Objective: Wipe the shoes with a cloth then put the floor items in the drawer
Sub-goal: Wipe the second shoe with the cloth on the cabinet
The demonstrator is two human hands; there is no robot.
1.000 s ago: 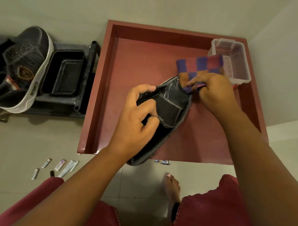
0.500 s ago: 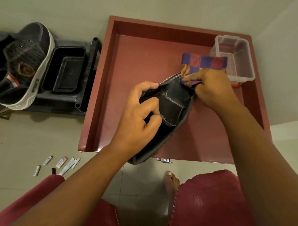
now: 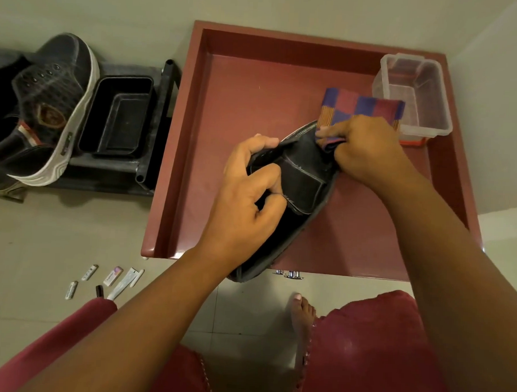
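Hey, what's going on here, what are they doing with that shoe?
A person is cleaning a black shoe over an open red drawer. The left hand holds the shoe steady while the right hand presses a checked cloth against its front end. A clear plastic box sits in the drawer's far right corner. The small items on the floor are not yet picked up, and a dark sneaker waits on the rack to the left.

two shoes [image 3: 299, 180] [image 3: 52, 106] – one cloth [image 3: 360, 107] – six floor items [image 3: 105, 282].
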